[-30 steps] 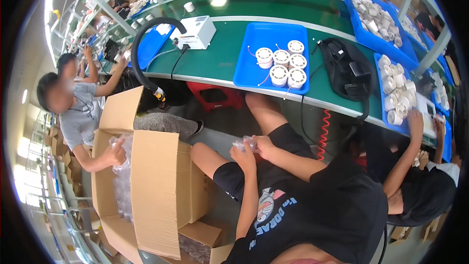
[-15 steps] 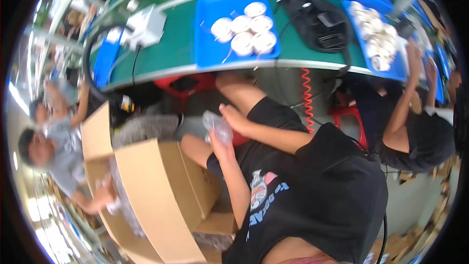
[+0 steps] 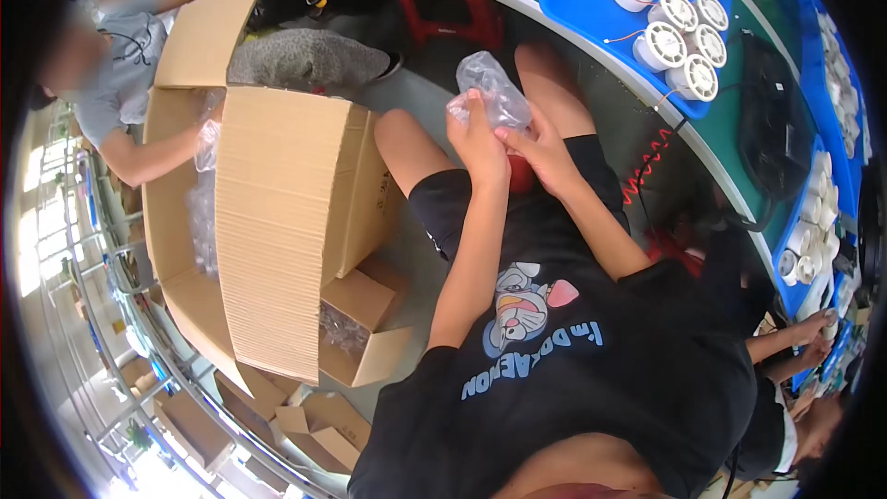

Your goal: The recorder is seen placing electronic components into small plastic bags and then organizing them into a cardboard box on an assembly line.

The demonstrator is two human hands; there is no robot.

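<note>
A clear, crinkled plastic piece (image 3: pixel 497 91), like a thin moulded cover or bag, is held up between my hands above my knees. My left hand (image 3: pixel 480 143) grips its left side with closed fingers and the thumb on top. Against its lower right edge my right hand (image 3: pixel 543 155) is closed too, thumb pointing toward the left hand. Whether anything sits inside the plastic, I cannot tell.
Left of me stands a large open cardboard box (image 3: pixel 277 222) with clear plastic pieces; a person's hand (image 3: pixel 208 143) reaches in. A smaller open carton (image 3: pixel 356 300) lies beside it. On the green table (image 3: pixel 739 152), a blue tray (image 3: pixel 577 5) bears several round white parts.
The view has swung, so the table now lies to the right and the big box shows more. My right hand has come from beside the plastic to hold its lower edge.
</note>
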